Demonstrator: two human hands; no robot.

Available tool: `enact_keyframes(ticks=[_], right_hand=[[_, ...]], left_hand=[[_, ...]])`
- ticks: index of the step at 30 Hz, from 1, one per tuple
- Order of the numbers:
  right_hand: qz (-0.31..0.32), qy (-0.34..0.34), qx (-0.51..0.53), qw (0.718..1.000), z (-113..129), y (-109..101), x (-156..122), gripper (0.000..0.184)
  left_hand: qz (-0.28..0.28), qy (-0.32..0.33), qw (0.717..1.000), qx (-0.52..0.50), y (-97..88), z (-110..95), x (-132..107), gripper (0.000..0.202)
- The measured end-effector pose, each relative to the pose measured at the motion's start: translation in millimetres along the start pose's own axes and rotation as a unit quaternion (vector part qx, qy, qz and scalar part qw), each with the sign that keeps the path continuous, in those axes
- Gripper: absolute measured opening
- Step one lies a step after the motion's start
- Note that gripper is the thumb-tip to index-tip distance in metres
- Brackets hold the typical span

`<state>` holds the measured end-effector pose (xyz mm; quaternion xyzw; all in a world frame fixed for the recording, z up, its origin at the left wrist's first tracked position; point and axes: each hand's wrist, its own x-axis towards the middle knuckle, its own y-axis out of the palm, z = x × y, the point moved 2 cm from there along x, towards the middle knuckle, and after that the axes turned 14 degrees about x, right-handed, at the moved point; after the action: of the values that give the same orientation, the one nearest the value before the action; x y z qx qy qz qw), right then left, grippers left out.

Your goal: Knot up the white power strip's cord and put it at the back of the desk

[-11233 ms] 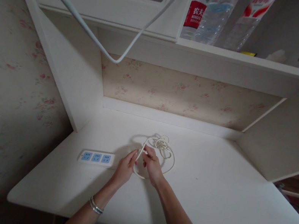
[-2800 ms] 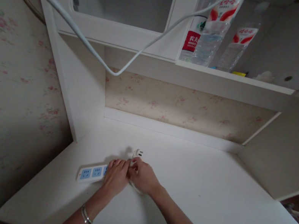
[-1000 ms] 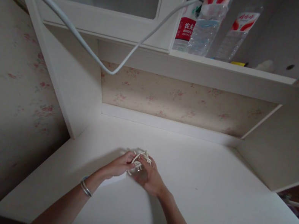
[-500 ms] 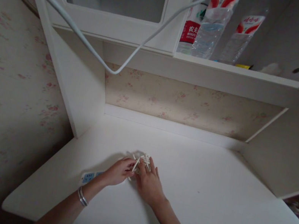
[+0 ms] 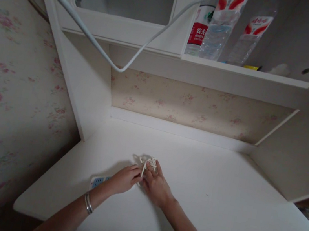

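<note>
A white power strip (image 5: 98, 180) with blue sockets lies on the white desk (image 5: 216, 206); only its left end shows past my left wrist. Its cream cord (image 5: 148, 164) is gathered into a small bundle just beyond my fingers. My left hand (image 5: 124, 178), with thin bracelets on the wrist, is closed on the bundle's left side. My right hand (image 5: 156, 185) rests against the bundle from the right, fingers curled onto the cord. Both hands meet over the strip's right end and hide it.
A thick white cable (image 5: 95, 43) hangs in a loop across the upper cabinet. Several plastic water bottles (image 5: 218, 27) stand on the shelf above. A white side panel (image 5: 78, 86) walls the desk's left, and floral wallpaper lies beyond it.
Since eleven seconds ago the loose cord loops have been drawn into a tight bundle. Over the last second my hands barely moved; the view shifted slightly and the strip's left end reappeared.
</note>
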<state>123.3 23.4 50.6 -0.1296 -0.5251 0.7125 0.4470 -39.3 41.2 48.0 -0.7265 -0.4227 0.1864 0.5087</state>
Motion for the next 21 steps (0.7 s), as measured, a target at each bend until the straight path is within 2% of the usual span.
enact_keyframes(ticks=[3, 8, 11, 13, 17, 21], right_hand=[[0.046, -0.004, 0.041, 0.998, -5.3, -10.8, 0.4, 0.044], [0.076, 0.066, 0.082, 0.992, -17.6, -32.3, 4.4, 0.047], [0.053, 0.060, 0.103, 0.991, -26.2, -47.6, 5.1, 0.045], [0.026, 0.081, 0.134, 0.987, -35.1, -58.4, 2.6, 0.037], [-0.020, 0.197, 0.241, 0.950, -57.8, -70.3, -6.5, 0.025], [-0.030, 0.253, 0.303, 0.918, -75.6, -71.5, -11.7, 0.026]], left_hand=[[-0.001, 0.037, 0.990, 0.139, 0.9, -7.1, -9.1, 0.022], [-0.003, 0.032, 0.979, 0.199, -1.3, -10.6, -14.4, 0.020], [-0.020, 0.022, 0.976, 0.214, -6.3, -7.0, -13.9, 0.019], [-0.041, 0.013, 0.972, 0.231, -10.1, -2.8, -13.6, 0.018], [-0.080, -0.010, 0.961, 0.264, -14.7, 4.4, -12.0, 0.022], [-0.091, -0.008, 0.959, 0.267, -14.2, 6.0, -11.4, 0.023]])
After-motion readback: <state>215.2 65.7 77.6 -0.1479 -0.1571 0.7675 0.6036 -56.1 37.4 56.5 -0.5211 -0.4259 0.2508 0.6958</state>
